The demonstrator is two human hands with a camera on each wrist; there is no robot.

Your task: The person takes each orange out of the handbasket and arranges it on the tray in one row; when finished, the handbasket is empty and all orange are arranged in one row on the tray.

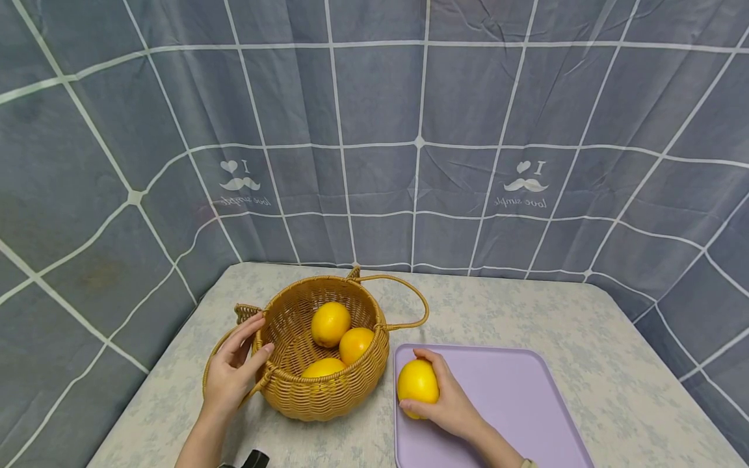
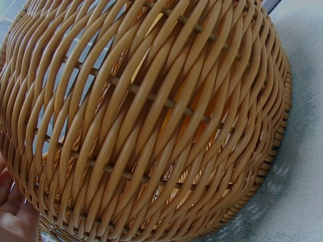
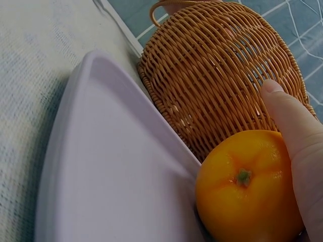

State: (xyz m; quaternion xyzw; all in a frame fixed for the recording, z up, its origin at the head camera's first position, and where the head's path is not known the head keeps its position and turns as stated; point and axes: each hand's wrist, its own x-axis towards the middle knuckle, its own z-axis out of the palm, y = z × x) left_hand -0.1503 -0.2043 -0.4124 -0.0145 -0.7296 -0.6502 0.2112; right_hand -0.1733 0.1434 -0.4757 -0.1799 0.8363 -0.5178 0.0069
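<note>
My right hand (image 1: pixel 449 403) holds a yellow-orange orange (image 1: pixel 418 388) over the left side of a lilac tray (image 1: pixel 497 374). Thumb and fingers curl round the fruit, and its green stem end shows in the right wrist view. To the left stands a round wicker basket (image 1: pixel 328 396) with three more oranges (image 1: pixel 331 324) inside. At its left rim my left hand (image 1: pixel 231 370) grips the edge beside a handle, the thumb reaching over the rim. In the left wrist view the basket's woven side (image 2: pixel 151 121) fills most of the picture, and only part of that hand shows at the lower left.
A looped basket handle (image 1: pixel 424 302) sticks out to the right, above the tray's left corner. The table (image 1: pixel 491 312) has a pale patterned cover. Behind it hangs a grey-blue checked curtain (image 1: pixel 380 182). A small black object (image 1: pixel 255 459) lies at the near edge.
</note>
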